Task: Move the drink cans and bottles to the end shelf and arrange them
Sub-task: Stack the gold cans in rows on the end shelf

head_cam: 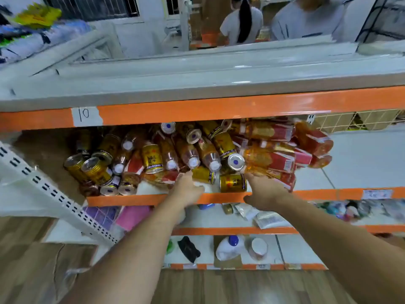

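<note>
Orange edging above the heap carries a tape strip (pixel 86 116) handwritten "10". Below it, gold cans (pixel 152 159) and red-labelled bottles (pixel 269 130) lie jumbled on the shelf (pixel 131 199); their print is too blurred for me to read. My right hand (pixel 266 190) curls round the lowest bottle (pixel 285 179) at the right end. My left hand (pixel 189 188) reaches into the heap's front; I cannot tell its grip.

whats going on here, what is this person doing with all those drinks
A person has both hands in a jumbled pile of gold cans and red-labelled bottles on an orange-edged shelf. The left hand is at the front of the pile; the right hand is against a bottle at its lower right. Whether either grips anything is hidden.
</note>
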A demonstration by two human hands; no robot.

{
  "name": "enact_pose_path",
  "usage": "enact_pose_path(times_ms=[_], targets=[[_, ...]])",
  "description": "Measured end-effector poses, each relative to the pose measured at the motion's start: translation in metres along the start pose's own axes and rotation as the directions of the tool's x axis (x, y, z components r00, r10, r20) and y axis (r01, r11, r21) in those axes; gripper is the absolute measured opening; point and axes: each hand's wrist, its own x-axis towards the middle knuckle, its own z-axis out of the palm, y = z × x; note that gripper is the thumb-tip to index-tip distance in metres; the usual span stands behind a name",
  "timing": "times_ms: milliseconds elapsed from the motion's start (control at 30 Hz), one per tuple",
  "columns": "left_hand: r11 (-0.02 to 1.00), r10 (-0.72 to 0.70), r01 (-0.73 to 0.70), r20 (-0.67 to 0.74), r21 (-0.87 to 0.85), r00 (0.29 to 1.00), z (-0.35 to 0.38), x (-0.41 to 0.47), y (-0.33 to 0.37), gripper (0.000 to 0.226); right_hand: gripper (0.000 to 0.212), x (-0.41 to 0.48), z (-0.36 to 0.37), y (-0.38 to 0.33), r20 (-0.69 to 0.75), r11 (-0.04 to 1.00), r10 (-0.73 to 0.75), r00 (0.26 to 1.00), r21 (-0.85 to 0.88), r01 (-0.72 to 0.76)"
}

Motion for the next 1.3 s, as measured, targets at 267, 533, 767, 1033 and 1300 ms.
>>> enact_pose_path(times_ms=[267, 533, 767, 1033, 1300], targets=[[0.651, -0.403, 0.331, 0.058, -0.683, 0.914, 0.057, 0.059, 0.005, 0.03, 0.087, 0.073, 0.039, 0.017, -0.093, 0.998, 0.041, 0.995, 0.05, -0.036], [0.438, -0.564, 0.413, 0.113, -0.799, 0.818, 0.071, 0.082, 0.019, 0.056, 0.075, 0.08, 0.044, 0.029, -0.163, 0.994, -0.096, 0.982, 0.03, 0.103], [0.334, -0.57, 0.374, 0.13, -0.865, 0.811, 0.064, 0.076, 0.029, 0.059, 0.067, 0.06, 0.032, 0.026, -0.12, 0.767, 0.13, 0.984, 0.641, -0.023], [0.531, -0.587, 0.413, 0.031, -0.74, 0.809, 0.065, 0.06, 0.033, 0.05, 0.037, 0.045, 0.028, 0.028, 0.044, 0.536, 0.023, 0.999, 0.843, -0.05], [0.519, -0.558, 0.442, 0.101, -0.732, 0.824, 0.068, 0.037, 0.027, 0.055, 0.028, 0.035, 0.043, 0.033, 0.168, 0.449, 0.147, 0.975, 0.867, -0.217]])
